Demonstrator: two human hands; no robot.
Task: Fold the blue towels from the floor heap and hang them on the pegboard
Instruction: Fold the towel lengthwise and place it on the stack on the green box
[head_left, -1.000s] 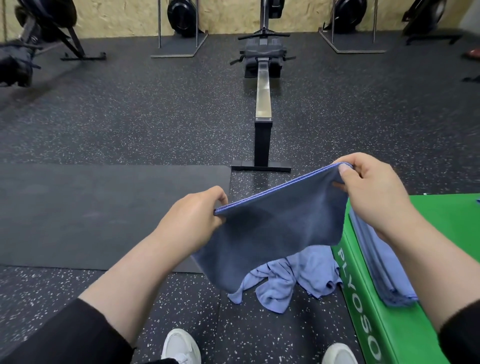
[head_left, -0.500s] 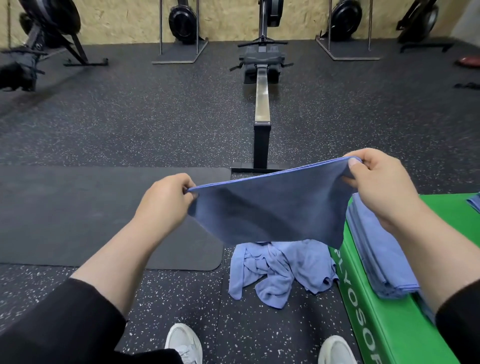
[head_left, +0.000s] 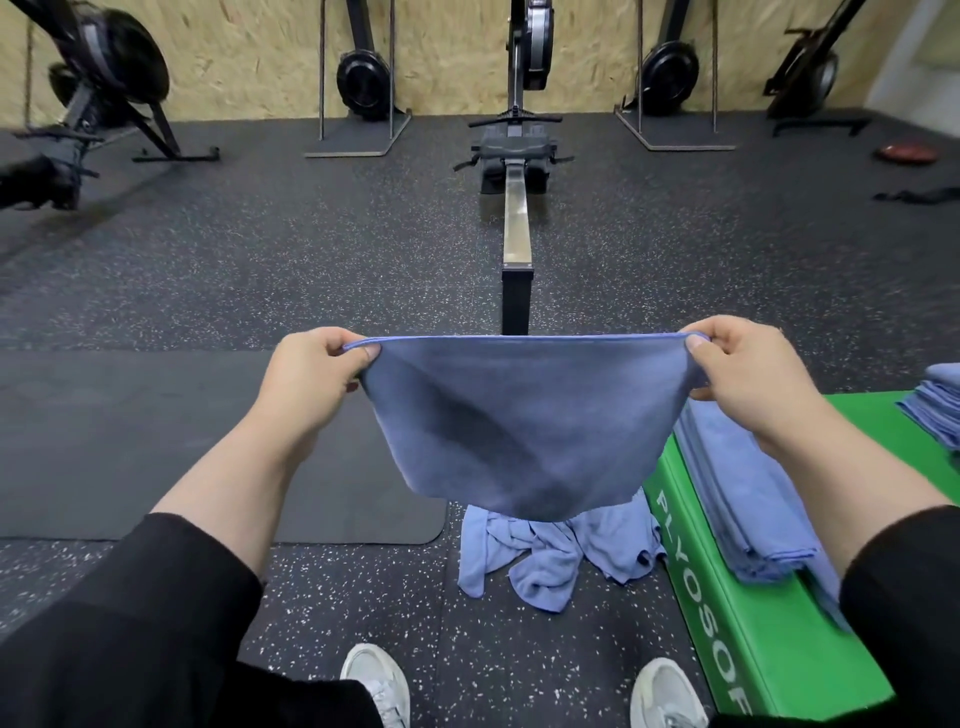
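A blue towel (head_left: 524, 426) hangs stretched level between my hands at mid-height. My left hand (head_left: 317, 374) pinches its left top corner and my right hand (head_left: 737, 369) pinches the right top corner. Below it a heap of crumpled blue towels (head_left: 550, 556) lies on the speckled floor, just ahead of my shoes. Folded blue towels (head_left: 743, 499) lie in a stack on the green plyo box (head_left: 748, 639) at my right. A second folded stack (head_left: 935, 400) sits further right on the box. No pegboard is in view.
A dark mat (head_left: 130, 441) covers the floor at the left. A rowing machine (head_left: 517, 218) runs straight ahead, its foot just beyond the towel. More rowers stand along the wooden back wall (head_left: 249, 57).
My hands have pulled apart and levelled out, the left one moving left and up. The towel now spans wide and taut. The view has tilted up.
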